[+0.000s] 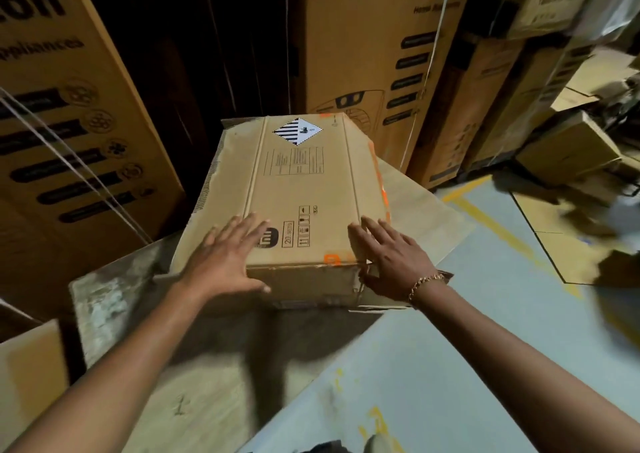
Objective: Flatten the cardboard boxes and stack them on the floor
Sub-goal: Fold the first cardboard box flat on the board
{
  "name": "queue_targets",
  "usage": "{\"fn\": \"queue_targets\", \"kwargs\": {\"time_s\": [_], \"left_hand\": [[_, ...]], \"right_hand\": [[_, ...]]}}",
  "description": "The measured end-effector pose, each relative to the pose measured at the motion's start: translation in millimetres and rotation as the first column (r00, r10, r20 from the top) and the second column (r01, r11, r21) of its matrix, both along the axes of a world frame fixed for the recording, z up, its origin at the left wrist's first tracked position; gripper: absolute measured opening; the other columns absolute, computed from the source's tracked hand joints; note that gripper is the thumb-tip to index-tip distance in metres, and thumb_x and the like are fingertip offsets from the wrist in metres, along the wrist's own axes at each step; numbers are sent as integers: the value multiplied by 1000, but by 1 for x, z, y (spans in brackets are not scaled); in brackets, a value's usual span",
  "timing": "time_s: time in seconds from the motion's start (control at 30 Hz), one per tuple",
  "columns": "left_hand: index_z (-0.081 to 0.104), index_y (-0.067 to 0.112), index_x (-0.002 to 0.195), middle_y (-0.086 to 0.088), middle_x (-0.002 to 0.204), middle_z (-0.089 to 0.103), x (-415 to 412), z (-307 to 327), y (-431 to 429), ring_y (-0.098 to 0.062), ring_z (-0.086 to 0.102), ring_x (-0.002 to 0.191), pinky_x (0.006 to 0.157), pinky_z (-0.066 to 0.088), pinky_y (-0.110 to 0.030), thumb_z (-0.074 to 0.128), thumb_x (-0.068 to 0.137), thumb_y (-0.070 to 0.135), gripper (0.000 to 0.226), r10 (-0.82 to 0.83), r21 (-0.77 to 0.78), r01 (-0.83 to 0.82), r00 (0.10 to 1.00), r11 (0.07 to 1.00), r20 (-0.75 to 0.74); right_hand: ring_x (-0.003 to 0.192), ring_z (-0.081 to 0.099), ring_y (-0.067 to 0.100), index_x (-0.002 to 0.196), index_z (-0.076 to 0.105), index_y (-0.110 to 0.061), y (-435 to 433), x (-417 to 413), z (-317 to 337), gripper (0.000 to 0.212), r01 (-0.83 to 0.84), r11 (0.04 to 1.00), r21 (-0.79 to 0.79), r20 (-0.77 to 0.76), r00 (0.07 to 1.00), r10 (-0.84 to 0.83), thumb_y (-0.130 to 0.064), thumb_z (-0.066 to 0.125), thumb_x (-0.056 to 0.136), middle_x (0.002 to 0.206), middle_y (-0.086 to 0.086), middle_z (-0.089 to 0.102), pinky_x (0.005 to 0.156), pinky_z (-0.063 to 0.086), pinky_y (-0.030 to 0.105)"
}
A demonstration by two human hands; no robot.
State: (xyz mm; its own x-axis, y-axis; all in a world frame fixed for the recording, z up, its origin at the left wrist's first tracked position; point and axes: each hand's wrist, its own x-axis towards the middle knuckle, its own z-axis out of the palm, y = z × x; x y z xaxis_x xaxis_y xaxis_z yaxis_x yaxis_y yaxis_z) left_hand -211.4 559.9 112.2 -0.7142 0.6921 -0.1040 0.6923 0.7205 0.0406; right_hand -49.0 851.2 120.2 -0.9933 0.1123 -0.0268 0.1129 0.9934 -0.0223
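- Left hand (225, 258) lies flat on the near-left corner of the Mi carton (304, 182), fingers spread, thumb over the near face.
- Right hand (391, 262), fingers straight, rests on the near-right corner; neither hand grips.
- Carton sits on flattened cardboard (419, 206) on the floor (450, 348), near tall Crompton boxes (363, 54).
- It looks light, stiff except at its creases; I'd hold the side edges.

The cardboard box (304, 189) lies on flattened cardboard sheets (426, 210) spread over the floor (450, 366). The left hand (225, 255) rests flat on its near left corner, the right hand (391, 262) on its near right corner. Tall cartons (363, 54) stand behind and to the left; smaller boxes (568, 147) are piled at the right.
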Motion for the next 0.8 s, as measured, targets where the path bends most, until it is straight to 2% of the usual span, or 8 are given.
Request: {"fn": "queue_targets", "kwargs": {"time_s": [0.1,0.17,0.33,0.43,0.53,0.6,0.7,0.8], "left_hand": [[-22,47,148,12,161,-23,5,-9,-8,-15,-14,149,121,15,-46,82,70,40,130,18,55,-17,999,998,-26],[-17,46,150,11,162,-17,10,-12,-4,-15,-6,150,118,25,-46,82,71,28,128,20,86,-17,999,996,-32],[-3,37,156,5,165,-5,27,-11,6,-20,6,151,115,31,-45,79,74,26,116,-20,68,25,997,997,-76],[4,35,157,2,165,5,46,-14,0,-24,14,150,115,31,-43,78,73,25,112,-21,46,26,994,999,-104],[15,31,156,-2,163,18,73,-26,-15,-27,25,147,112,37,-45,78,70,19,108,-15,40,20,995,999,-103],[21,29,155,-3,161,27,98,-39,-24,-28,33,144,107,42,-45,78,67,15,106,-9,16,11,994,1000,-105],[29,27,153,-3,155,38,136,-59,-32,-28,45,136,100,50,-42,81,59,7,110,2,3,-2,995,1000,-103],[35,25,151,-2,150,46,172,-73,-29,-28,53,130,95,54,-41,75,60,-3,103,-10,36,14,994,999,-105]], "right_hand": [[150,7,28,154,-4,-29,-3,-15,1,101,-71,994,85,25,997,69,-50,62,81,164,4,0,118,26,48],[151,5,26,155,-4,-23,-3,-18,-3,104,-90,988,125,60,995,83,-48,63,80,164,5,-1,118,26,47],[151,11,21,156,5,-21,4,2,-7,95,-100,990,101,66,993,94,-47,61,84,164,3,7,119,25,40],[150,15,22,156,9,-21,-2,21,-10,87,-136,985,109,46,990,132,-43,57,87,163,4,12,118,27,40],[149,18,23,156,13,-18,-13,47,-15,82,-178,979,102,42,984,175,-41,55,89,163,5,15,116,27,39],[148,24,23,154,20,-18,-18,69,-23,77,-203,975,91,25,979,201,-38,54,88,161,5,21,113,32,40],[139,41,22,147,39,-17,-22,101,-38,67,-229,971,75,4,973,229,-34,54,84,152,3,42,102,44,38],[141,39,20,148,37,-20,-20,131,-53,62,-222,974,38,38,975,220,-28,48,88,153,0,40,101,44,37]]}}
